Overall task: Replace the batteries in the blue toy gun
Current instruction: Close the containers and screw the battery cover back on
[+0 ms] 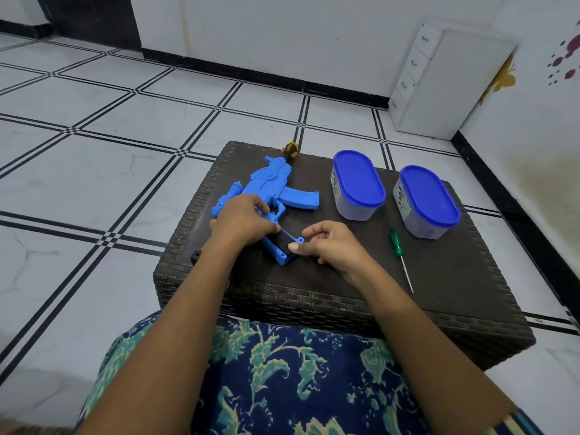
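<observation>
The left hand (243,219) lies over the middle of the blue toy gun (266,186), fingers curled down around its body and holding it against the brown woven table (345,296). A small black piece (196,255) sits near the table's left edge. The gun lies flat on the left half of the table, its grip end nearest the person. Behind the gun's far end, a yellow and black tool handle (290,149) pokes out. At the near end, a thin blue cover (290,236) stands lifted off a dark opening; I cannot tell what is inside. The right hand (332,243) pinches that cover's outer end between thumb and fingers. Just beside it lies a green-handled screwdriver (396,246). Further right stand 2 clear tubs, each with a blue lid (357,183) (428,199), side by side.
</observation>
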A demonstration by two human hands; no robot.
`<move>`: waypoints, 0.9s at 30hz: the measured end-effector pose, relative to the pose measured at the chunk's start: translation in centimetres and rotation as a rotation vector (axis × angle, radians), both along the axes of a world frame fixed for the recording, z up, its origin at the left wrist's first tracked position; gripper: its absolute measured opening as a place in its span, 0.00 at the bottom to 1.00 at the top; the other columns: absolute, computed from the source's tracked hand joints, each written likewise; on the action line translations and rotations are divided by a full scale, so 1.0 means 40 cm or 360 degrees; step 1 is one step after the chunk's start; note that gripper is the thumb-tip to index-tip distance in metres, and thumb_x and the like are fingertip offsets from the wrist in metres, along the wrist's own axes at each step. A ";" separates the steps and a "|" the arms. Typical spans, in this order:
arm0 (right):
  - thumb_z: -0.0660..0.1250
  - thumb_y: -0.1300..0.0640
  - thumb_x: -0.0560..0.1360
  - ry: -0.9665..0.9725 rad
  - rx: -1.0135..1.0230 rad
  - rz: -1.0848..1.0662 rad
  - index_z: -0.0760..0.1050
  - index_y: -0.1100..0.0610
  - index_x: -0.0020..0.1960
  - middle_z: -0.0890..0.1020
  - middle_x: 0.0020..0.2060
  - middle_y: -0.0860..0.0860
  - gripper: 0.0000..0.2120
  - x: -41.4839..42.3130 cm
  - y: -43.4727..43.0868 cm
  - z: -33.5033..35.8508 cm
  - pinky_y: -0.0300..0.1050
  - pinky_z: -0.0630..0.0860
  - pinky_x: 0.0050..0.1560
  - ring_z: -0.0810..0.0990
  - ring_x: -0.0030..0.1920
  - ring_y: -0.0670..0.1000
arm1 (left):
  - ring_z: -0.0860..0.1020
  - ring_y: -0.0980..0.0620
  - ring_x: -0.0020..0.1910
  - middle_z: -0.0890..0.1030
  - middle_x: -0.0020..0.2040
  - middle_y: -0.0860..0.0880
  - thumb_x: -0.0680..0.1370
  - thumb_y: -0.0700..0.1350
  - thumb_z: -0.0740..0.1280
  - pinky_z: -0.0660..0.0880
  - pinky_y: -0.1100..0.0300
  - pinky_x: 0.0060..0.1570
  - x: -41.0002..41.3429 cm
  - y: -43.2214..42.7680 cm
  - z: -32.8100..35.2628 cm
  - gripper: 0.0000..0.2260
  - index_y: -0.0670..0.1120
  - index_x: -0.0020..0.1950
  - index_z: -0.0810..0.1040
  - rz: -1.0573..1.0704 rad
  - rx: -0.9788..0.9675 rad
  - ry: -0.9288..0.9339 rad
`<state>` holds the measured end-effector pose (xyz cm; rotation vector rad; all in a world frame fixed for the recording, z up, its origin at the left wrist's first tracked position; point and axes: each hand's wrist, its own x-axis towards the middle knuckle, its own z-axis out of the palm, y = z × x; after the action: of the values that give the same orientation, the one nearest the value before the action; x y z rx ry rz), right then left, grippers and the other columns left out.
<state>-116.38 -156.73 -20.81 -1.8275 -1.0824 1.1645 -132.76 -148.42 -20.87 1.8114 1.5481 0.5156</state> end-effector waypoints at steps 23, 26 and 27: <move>0.66 0.55 0.78 -0.1355 -0.0384 -0.0590 0.71 0.61 0.63 0.75 0.61 0.59 0.16 0.153 -0.037 0.027 0.57 0.70 0.62 0.70 0.65 0.60 | 0.77 0.49 0.52 0.78 0.47 0.53 0.67 0.53 0.76 0.74 0.45 0.58 0.007 -0.010 0.003 0.12 0.57 0.42 0.74 0.0019 0.0021 0.0026; 0.67 0.60 0.77 -0.1394 -0.0268 -0.0549 0.71 0.61 0.60 0.77 0.58 0.59 0.13 0.145 -0.029 0.019 0.53 0.75 0.55 0.74 0.60 0.60 | 0.77 0.49 0.51 0.79 0.48 0.51 0.68 0.51 0.75 0.75 0.46 0.56 0.011 -0.012 0.001 0.10 0.57 0.41 0.74 0.0017 0.0060 0.0016; 0.68 0.62 0.76 -0.1408 -0.0202 -0.0543 0.72 0.61 0.58 0.78 0.56 0.59 0.11 0.140 -0.027 0.020 0.51 0.76 0.50 0.76 0.57 0.59 | 0.77 0.49 0.50 0.80 0.49 0.50 0.68 0.50 0.75 0.75 0.48 0.55 0.011 -0.013 0.000 0.10 0.56 0.42 0.74 0.0014 0.0075 0.0014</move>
<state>-110.77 -157.81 -20.03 -2.5884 -1.0759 0.1901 -132.32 -148.93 -20.87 1.8451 1.5627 0.5537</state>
